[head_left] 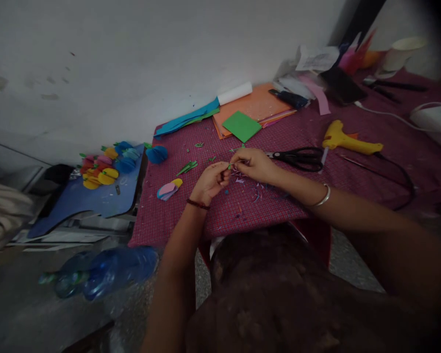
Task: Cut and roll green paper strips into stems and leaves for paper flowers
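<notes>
In dim light, a scuffed pale wall (191, 44) rises at twelve o'clock behind a cloth-covered table (226, 218), speckled floor (134, 309) at seven.

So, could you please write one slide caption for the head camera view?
Left hand holds a small green piece, right hand close beside it, black-handled scissors nearby.

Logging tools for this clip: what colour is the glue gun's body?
The glue gun's body is yellow, best seen in the head view.

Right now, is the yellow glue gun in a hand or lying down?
Lying down: the glue gun rests on the checked cloth, apart from the left hand and right hand, which meet at a small green piece.
</notes>
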Available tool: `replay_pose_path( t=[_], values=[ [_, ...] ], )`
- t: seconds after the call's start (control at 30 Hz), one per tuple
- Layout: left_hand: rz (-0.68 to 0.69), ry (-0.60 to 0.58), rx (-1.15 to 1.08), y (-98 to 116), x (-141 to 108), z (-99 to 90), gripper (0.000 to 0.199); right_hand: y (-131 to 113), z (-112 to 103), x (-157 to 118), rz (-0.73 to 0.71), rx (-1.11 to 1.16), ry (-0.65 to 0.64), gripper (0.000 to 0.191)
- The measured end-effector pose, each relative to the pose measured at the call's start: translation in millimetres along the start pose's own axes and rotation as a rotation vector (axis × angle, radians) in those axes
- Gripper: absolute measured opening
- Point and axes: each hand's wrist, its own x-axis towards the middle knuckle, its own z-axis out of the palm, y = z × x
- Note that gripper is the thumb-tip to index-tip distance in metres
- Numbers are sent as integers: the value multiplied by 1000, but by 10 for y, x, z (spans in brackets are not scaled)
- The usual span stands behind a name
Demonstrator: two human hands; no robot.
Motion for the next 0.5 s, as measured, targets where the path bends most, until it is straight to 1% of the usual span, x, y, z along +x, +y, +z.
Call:
replay_pose_path(
  t=[0.1,0.13,0.2,0.27,0.4,0.5],
  values=[
    [-35,26,-36,-14,7,4,21,-9,-48,-21,-189,-321,-20,17],
    [-40,36,-42,-19,10,6,21,-11,-57,-27,-220,-392,-25,17],
    [-30,43,-40,-25,14,7,21,-13,-61,-36,-242,-455,-27,17],
    [-1,33,-22,-21,11,5,22,-16,-50,-37,-231,-434,-26,17],
    [77,10,42,3,-6,1,21,-18,-28,-15,-125,-235,-8,12],
    [76,-3,87,12,-16,6,23,0,-31,11,-108,-111,-22,10]
  ],
)
